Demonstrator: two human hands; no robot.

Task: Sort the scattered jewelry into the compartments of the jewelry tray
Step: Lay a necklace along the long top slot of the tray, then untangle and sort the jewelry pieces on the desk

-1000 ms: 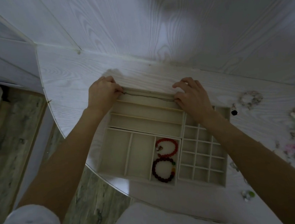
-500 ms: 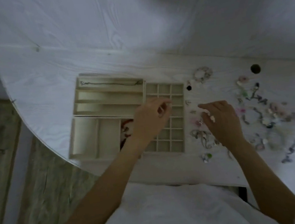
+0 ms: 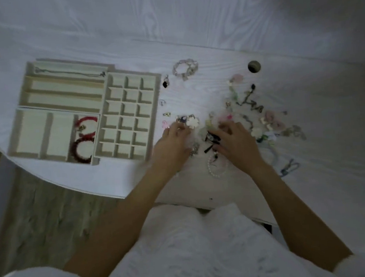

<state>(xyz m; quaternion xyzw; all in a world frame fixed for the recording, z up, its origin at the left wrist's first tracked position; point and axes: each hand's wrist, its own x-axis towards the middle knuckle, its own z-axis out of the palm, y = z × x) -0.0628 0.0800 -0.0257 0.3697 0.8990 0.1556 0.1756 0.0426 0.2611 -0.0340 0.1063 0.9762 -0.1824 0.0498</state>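
My left hand (image 3: 173,143) and right hand (image 3: 234,140) worked the scattered jewelry (image 3: 252,114), the jewelry tray (image 3: 152,110) lying just left of them, nearer my left hand. Blur hid whether either hand gripped anything.

White woodgrain table (image 3: 211,25) under everything, curved edge on my near-left side. Round cable hole (image 3: 254,66) in top, far right of centre. Grey-brown wood plank floor (image 3: 40,217) below edge at left. My white textured top (image 3: 186,248) fills bottom of view
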